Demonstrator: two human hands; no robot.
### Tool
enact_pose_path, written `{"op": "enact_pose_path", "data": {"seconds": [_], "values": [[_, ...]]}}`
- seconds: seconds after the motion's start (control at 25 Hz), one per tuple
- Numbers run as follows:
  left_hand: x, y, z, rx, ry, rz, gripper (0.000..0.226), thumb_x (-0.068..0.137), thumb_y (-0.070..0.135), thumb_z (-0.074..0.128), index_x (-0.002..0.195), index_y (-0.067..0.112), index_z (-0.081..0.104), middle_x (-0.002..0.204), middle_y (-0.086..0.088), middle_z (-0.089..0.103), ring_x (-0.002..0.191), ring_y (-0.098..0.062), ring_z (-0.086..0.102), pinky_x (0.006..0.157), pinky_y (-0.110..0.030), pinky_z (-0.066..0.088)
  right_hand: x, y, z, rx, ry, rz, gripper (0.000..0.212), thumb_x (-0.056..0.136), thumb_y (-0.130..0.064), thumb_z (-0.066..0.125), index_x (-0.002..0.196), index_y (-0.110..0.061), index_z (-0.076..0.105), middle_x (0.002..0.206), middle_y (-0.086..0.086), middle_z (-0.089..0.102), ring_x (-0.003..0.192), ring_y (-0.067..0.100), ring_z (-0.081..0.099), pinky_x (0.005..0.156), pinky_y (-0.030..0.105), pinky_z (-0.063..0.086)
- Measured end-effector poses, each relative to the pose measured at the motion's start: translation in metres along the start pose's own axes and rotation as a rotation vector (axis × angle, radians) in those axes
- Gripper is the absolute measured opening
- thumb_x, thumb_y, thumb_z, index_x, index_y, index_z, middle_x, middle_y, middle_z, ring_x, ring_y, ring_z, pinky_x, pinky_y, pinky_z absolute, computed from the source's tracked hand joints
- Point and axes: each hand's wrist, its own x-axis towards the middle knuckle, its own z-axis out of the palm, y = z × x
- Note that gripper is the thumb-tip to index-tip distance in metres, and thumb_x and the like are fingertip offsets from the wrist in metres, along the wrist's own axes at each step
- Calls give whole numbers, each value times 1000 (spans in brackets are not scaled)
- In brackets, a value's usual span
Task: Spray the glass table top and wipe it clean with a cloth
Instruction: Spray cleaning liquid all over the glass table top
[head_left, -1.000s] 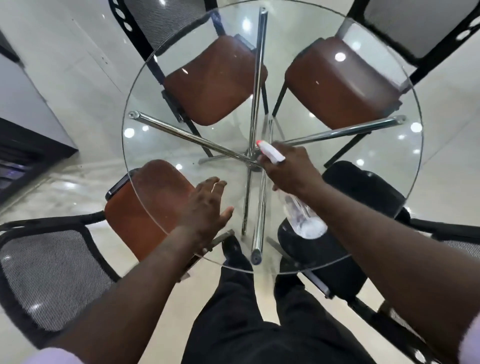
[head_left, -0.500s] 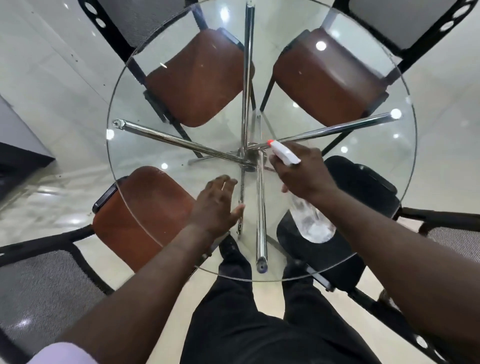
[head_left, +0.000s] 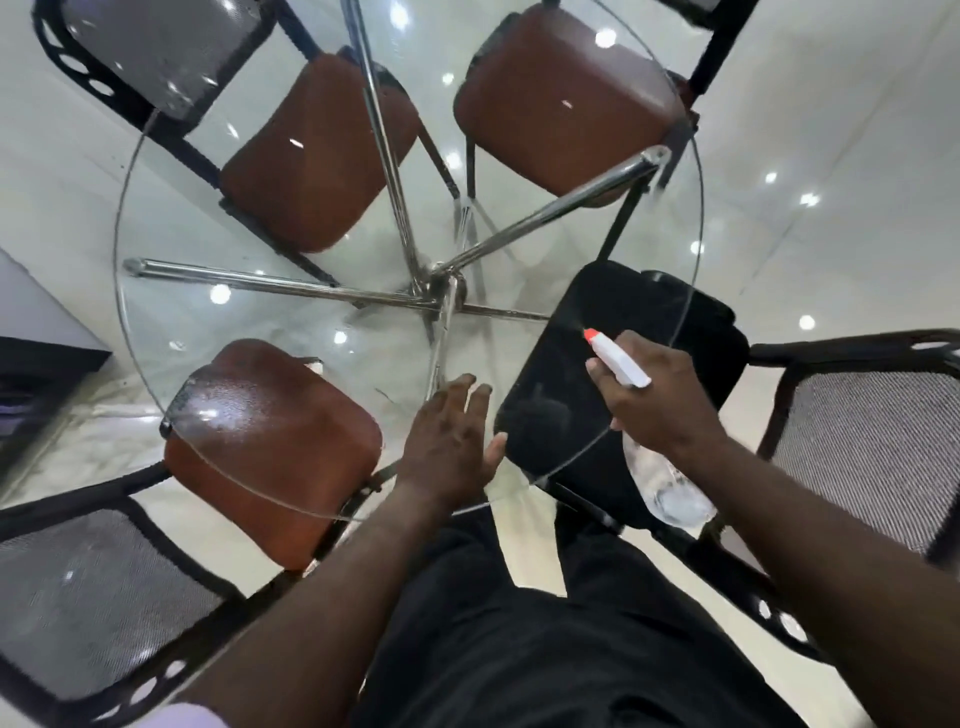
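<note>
The round glass tabletop (head_left: 171, 322) carries a misted patch at its near-left edge. The left hand (head_left: 451, 441) rests flat and open near the rim; the right hand (head_left: 655, 400) grips the spray bottle (head_left: 618, 357) over the near-right glass. With no cloth visible, the spray may dry into streaks.

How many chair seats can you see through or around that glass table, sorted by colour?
Brown seats: 3 — far left, far right, near left.
Black seats: 1 — black seat, on the right, below the spray bottle held in the right hand.
Total: 4 seats.
</note>
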Motion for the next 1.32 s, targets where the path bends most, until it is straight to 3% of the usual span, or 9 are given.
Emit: {"op": "enact_pose_path", "data": {"seconds": [0.24,0.44,0.56,0.76,0.96,1.12,1.2,1.32], "values": [[-14,30,18,12,-3,26,67,94,45,65,148,12,47,154,-14,46,141,-33,47,116,-48,44,-41,59,-6,-95,-87,-47,34,100,-44,66,77,-28,47,70,-6,59,62,18,63,62,49,58],[-51,32,44,92,-4,8,74,95,55,59,153,13,43,161,-14,38,147,-35,38,123,-57,31,-66,70,4,-184,-310,-111,28,97,-50,61,80,-35,43,78,-7,60,74,20,62,68,46,57],[-45,42,50,59,-22,7,77,94,53,63,154,11,42,163,-16,35,148,-39,37,118,-60,37,-57,76,-4,-154,-203,-32,33,93,-54,53,76,-28,41,72,-3,58,68,26,61,65,50,57],[25,58,26,33,35,17,75,96,54,57,155,11,38,164,-17,32,150,-38,34,121,-55,37,-6,77,-44,-18,-8,56,27,101,-43,65,84,-24,54,71,-1,67,54,22,71,58,48,61],[94,56,-5,94,38,-10,79,95,54,59,157,10,35,166,-17,29,151,-39,32,121,-55,36,57,47,-70,-126,1,13,30,101,-48,62,85,-24,55,77,0,68,58,25,72,65,50,63],[111,44,-17,102,59,-70,79,97,55,57,158,11,34,167,-17,30,152,-37,32,125,-50,31,112,-2,-70,-113,-95,-56,24,103,-45,65,109,-22,67,94,10,73,63,27,74,63,45,67],[104,40,-13,63,53,-115,79,96,55,59,157,11,36,165,-17,32,151,-37,34,124,-51,32,132,-28,-61,-125,-121,-130,24,99,-47,62,102,-24,67,93,13,73,67,35,74,68,52,67],[83,38,-4,-10,33,-114,76,95,49,64,155,10,39,164,-17,35,149,-40,38,122,-53,36,148,-65,-45,-149,-200,-248,21,97,-47,61,100,-28,69,99,13,75,79,36,75,77,47,65]]}}
